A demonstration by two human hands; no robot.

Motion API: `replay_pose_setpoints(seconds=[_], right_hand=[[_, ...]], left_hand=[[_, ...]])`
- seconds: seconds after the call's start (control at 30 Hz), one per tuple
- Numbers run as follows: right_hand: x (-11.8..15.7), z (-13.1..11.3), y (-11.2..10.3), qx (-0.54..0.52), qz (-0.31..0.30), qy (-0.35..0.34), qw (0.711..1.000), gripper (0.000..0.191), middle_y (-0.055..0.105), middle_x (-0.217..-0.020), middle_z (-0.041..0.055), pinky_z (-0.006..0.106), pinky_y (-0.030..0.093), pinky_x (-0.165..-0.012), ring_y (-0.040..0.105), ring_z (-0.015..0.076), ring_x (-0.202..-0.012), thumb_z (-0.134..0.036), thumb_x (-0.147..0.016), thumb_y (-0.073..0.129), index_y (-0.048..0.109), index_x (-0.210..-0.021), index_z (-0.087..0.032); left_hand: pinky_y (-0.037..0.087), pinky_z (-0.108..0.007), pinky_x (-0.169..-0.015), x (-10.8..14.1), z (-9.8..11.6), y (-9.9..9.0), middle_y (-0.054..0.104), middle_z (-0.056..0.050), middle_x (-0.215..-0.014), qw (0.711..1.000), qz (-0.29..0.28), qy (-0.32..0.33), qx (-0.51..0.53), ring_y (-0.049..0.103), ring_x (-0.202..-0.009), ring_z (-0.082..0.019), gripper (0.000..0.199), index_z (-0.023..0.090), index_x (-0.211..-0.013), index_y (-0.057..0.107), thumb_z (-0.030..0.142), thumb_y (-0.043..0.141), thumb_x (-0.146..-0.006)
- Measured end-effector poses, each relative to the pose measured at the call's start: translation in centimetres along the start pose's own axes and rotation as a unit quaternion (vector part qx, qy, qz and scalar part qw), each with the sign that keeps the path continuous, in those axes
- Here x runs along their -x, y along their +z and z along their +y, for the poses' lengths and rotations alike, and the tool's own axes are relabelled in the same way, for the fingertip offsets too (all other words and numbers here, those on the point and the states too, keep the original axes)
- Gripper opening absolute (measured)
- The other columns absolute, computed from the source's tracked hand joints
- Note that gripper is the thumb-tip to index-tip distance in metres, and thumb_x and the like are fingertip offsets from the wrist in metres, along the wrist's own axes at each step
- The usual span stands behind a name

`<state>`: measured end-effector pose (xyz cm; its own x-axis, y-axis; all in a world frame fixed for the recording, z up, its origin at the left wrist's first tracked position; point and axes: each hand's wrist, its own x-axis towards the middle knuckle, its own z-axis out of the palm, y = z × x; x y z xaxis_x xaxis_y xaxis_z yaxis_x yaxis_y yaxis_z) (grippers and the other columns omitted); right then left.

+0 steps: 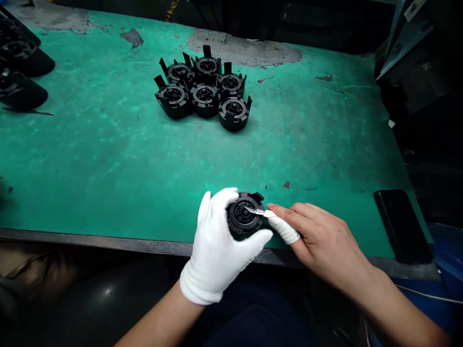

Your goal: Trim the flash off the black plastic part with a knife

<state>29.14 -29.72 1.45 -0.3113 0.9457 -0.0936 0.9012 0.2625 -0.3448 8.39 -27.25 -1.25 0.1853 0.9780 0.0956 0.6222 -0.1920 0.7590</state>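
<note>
My left hand (pixel 224 246), in a white glove, grips a round black plastic housing (pixel 241 222) at the table's front edge. Its fingers wrap the far left side and the thumb lies along the near right side. My right hand (pixel 314 231) is bare apart from white wrapping on the thumb. Between thumb and forefinger it pinches a small knife (pixel 259 212) with a short metal blade. The blade tip reaches over the rings at the middle of the housing's face; whether it touches them I cannot tell. The knife's handle is mostly hidden by the fingers.
Several similar black housings (pixel 205 96) stand grouped toward the back of the green table (pixel 119 159), tabs up. More black parts (pixel 23 89) lie at the far left. A black phone (pixel 402 225) rests at the right front corner. A blue container (pixel 448 260) is beyond that corner.
</note>
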Motion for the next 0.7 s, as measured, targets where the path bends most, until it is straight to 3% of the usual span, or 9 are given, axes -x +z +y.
replay_pose_setpoints(seconds=[0.23,0.4,0.7], right_hand=[[0.1,0.1,0.1,0.03,0.024,-0.013,0.999,0.037,0.061,-0.087,0.0029,0.036,0.039,-0.068,0.054,0.0202,-0.077,-0.034,-0.104,0.046,0.058,-0.138,-0.026],[0.0,0.2,-0.3,0.02,-0.004,-0.014,1.0,0.038,0.061,-0.087,0.0023,0.035,0.039,-0.068,0.055,0.0198,-0.079,-0.03,-0.103,0.047,0.057,-0.139,-0.026],[-0.9,-0.3,0.0,0.058,0.035,0.013,0.998,0.035,0.063,-0.084,0.0023,0.033,0.037,-0.065,0.058,0.0183,-0.076,-0.028,-0.102,0.049,0.062,-0.134,-0.028]], left_hand=[[0.02,-0.049,-0.125,0.3,-0.4,0.1,0.058,-0.006,-0.132,1.0,0.003,0.004,0.004,0.054,-0.128,-0.023,0.062,0.025,-0.123,0.045,0.033,0.08,-0.072],[0.022,-0.052,-0.124,0.3,-0.5,0.2,0.057,-0.008,-0.133,1.0,0.009,0.009,0.011,0.054,-0.128,-0.024,0.062,0.024,-0.119,0.045,0.036,0.082,-0.07],[0.042,-0.054,-0.112,0.0,-0.2,0.4,0.057,-0.011,-0.13,0.999,0.015,0.005,0.051,0.057,-0.124,-0.028,0.052,0.024,-0.114,0.045,0.03,0.079,-0.074]])
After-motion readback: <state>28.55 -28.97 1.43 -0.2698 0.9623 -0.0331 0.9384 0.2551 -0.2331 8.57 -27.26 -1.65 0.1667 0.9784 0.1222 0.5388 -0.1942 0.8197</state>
